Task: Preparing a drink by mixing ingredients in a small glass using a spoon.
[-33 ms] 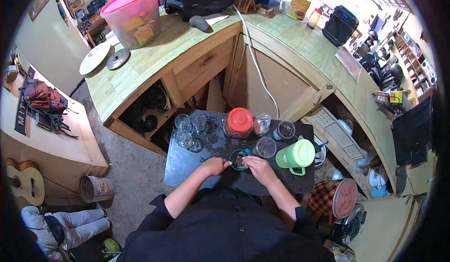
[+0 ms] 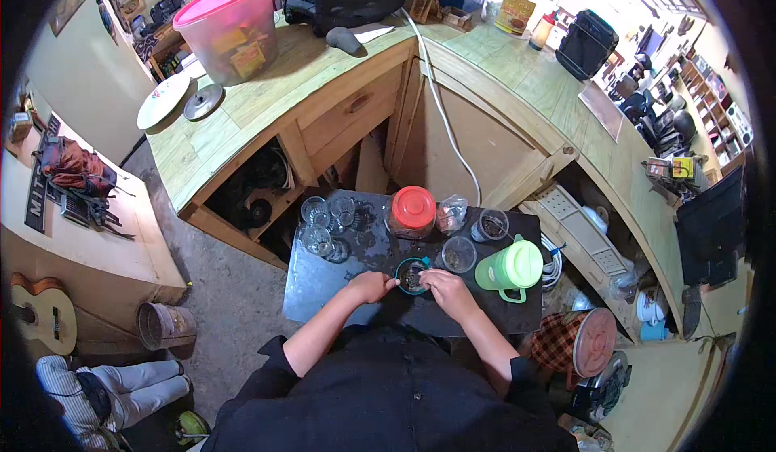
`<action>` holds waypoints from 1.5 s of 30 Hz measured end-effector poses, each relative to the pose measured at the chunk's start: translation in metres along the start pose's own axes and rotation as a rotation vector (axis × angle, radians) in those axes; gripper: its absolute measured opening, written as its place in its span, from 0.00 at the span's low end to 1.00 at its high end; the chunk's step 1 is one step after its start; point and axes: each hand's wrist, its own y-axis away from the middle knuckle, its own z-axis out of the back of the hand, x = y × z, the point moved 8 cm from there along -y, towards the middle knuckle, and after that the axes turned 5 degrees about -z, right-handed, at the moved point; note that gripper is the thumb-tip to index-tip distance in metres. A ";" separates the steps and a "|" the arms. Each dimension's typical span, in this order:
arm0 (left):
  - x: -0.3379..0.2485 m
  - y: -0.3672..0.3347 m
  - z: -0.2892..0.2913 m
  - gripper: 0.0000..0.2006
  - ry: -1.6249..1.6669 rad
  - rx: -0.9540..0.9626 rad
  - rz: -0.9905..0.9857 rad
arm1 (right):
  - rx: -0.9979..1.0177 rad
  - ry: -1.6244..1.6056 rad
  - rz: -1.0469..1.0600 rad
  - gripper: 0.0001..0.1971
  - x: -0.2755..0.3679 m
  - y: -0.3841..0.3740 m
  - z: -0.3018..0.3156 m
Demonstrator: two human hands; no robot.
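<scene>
Your left hand (image 2: 372, 287) pinches the round teal-rimmed cup (image 2: 410, 292), probably light, by its rim; your right hand (image 2: 451, 292) opposite, grip unclear.

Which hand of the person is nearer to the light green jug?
Right. The right hand is just left of the light green jug, apart from it; the left hand is farther left, at the teal-rimmed cup.

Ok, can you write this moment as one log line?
teal-rimmed cup: dark stuff inside | left hand: gripping its left edge | right hand: at its right side, grip unclear | green jug: right of cup
</scene>
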 end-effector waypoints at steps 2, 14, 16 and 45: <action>0.003 0.001 0.000 0.26 -0.004 0.002 0.039 | -0.007 0.007 -0.132 0.04 -0.003 0.000 0.002; 0.006 -0.008 -0.005 0.27 -0.024 0.025 -0.027 | -0.572 -0.653 -0.689 0.05 -0.080 0.049 -0.034; 0.004 -0.007 -0.003 0.27 -0.024 0.025 -0.032 | -0.615 -0.699 -0.699 0.05 -0.084 0.047 -0.033; 0.001 -0.004 0.000 0.28 -0.001 0.023 -0.009 | -0.474 -0.155 -0.468 0.05 -0.045 0.037 -0.028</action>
